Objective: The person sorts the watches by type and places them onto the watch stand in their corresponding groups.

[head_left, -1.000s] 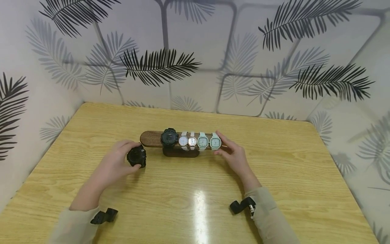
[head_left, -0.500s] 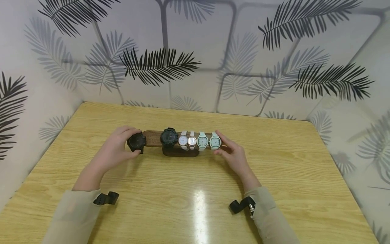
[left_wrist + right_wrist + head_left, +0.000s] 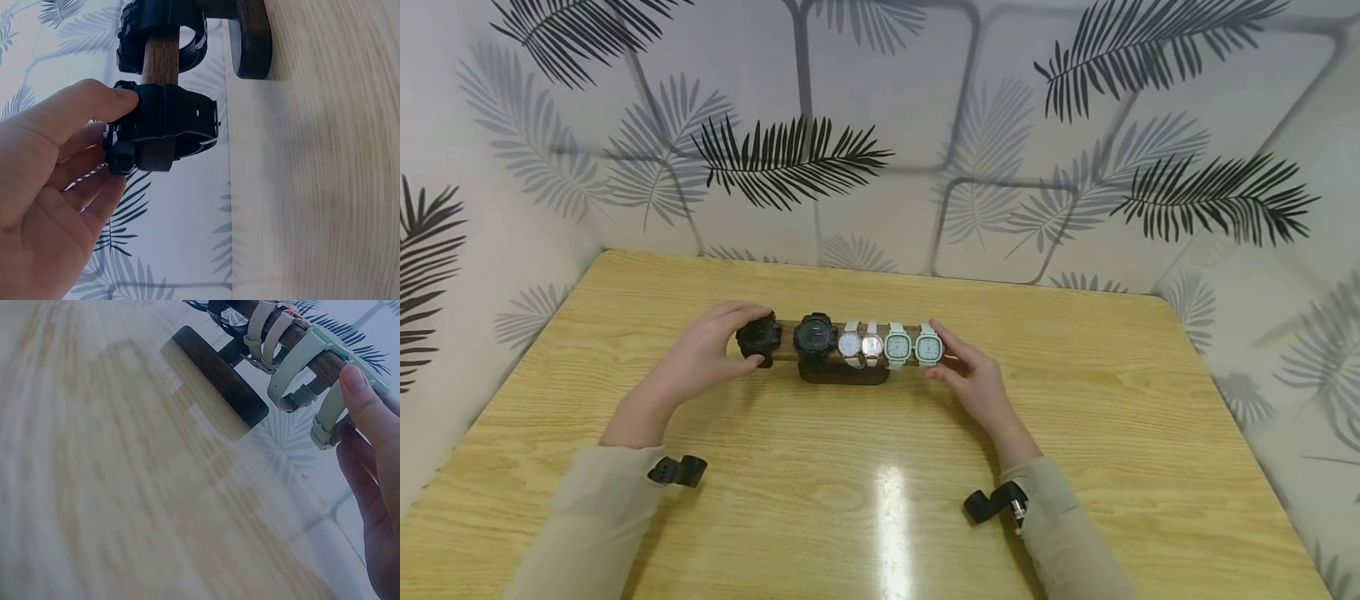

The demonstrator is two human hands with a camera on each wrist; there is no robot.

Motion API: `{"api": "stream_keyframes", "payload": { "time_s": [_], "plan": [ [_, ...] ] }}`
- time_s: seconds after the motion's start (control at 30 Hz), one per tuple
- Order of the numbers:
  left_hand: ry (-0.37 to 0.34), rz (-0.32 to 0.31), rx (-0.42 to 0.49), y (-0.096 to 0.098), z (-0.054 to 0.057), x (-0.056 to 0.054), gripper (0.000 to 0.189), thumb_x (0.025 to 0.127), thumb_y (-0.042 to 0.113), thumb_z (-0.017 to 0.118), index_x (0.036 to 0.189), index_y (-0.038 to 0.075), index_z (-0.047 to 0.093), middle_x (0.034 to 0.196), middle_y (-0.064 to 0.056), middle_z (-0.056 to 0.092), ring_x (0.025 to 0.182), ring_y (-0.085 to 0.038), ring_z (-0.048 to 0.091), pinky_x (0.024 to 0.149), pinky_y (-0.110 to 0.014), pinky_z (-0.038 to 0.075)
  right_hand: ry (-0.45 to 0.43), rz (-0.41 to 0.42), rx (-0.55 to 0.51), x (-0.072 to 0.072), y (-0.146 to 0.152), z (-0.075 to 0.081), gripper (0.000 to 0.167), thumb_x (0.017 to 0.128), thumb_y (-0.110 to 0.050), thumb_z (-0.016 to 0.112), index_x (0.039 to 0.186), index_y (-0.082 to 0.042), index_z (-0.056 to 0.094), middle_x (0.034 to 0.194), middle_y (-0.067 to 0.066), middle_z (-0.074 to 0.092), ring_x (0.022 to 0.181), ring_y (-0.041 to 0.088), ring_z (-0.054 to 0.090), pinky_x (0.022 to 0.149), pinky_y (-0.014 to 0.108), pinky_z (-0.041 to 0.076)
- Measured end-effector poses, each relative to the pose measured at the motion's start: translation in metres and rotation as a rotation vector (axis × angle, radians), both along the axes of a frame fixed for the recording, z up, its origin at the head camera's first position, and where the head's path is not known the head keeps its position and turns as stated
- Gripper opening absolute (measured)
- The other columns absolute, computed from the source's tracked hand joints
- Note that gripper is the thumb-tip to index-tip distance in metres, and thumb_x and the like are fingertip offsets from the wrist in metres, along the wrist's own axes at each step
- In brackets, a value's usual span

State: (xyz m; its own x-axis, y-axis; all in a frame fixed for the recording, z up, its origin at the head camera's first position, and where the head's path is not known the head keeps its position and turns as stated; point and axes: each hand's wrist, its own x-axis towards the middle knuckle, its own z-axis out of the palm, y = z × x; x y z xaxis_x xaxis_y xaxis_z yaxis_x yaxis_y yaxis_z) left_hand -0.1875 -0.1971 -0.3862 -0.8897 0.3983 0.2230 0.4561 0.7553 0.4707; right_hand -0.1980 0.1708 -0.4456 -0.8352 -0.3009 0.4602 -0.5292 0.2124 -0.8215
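My left hand (image 3: 700,352) pinches a black digital watch (image 3: 758,335) between thumb and fingers. Its strap loops round the left end of a dark wooden watch stand (image 3: 787,342); in the left wrist view the bar's end (image 3: 156,156) pokes out through the strap (image 3: 178,112). My right hand (image 3: 976,385) grips the stand's right end at the outer mint-green watch (image 3: 928,347), thumb on its strap (image 3: 331,412). Between the hands sit another black watch (image 3: 815,335), two small white-strapped watches (image 3: 850,344) and a second mint-green watch (image 3: 897,346).
The stand's dark base (image 3: 844,372) rests on a light wooden table (image 3: 820,500). Behind the table rises a wall (image 3: 880,225) with a leaf pattern. A black device sits on each wrist, the left one (image 3: 677,472) and the right one (image 3: 996,503).
My left hand has brought the black watch up from the front left, then rightward onto the bar's left end. The right hand and the other watches have stayed in place.
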Motion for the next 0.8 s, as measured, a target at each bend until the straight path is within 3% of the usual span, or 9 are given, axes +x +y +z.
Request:
{"api": "stream_keyframes", "payload": {
  "time_s": [0.43, 0.63, 0.8],
  "plan": [
    [-0.018, -0.005, 0.036, 0.015, -0.004, 0.001, 0.065, 0.082, 0.01, 0.075, 0.14, 0.002, 0.045, 0.138, -0.017, 0.046, 0.128, -0.035, 0.04, 0.104, -0.052, 0.036, -0.005, 0.0, -0.001, 0.0, 0.0, 0.001, 0.068, 0.074, 0.01, 0.072, 0.137, 0.006, 0.046, 0.138, 0.021, 0.047, 0.114, 0.036, 0.055, 0.091, 0.038, 0.05],
    [-0.026, 0.045, 0.115, 0.012, -0.007, 0.008, 0.068, 0.086, 0.016, 0.073, 0.144, 0.004, 0.04, 0.144, -0.016, 0.04, 0.133, -0.036, 0.035, 0.107, -0.054, 0.031, 0.004, 0.004, 0.011, -0.001, 0.0, 0.001, 0.073, 0.073, 0.011, 0.073, 0.138, 0.008, 0.042, 0.14, 0.023, 0.043, 0.117, 0.036, 0.054, 0.091, 0.037, 0.05],
    [0.036, 0.124, 0.216, 0.007, -0.012, 0.018, 0.055, 0.093, 0.016, 0.064, 0.142, 0.005, 0.042, 0.143, -0.015, 0.041, 0.131, -0.036, 0.036, 0.105, -0.055, 0.032, 0.003, 0.007, 0.022, -0.001, 0.001, 0.0, 0.077, 0.072, 0.008, 0.073, 0.14, 0.009, 0.038, 0.141, 0.027, 0.04, 0.118, 0.039, 0.052, 0.092, 0.039, 0.05]
  ]
}}
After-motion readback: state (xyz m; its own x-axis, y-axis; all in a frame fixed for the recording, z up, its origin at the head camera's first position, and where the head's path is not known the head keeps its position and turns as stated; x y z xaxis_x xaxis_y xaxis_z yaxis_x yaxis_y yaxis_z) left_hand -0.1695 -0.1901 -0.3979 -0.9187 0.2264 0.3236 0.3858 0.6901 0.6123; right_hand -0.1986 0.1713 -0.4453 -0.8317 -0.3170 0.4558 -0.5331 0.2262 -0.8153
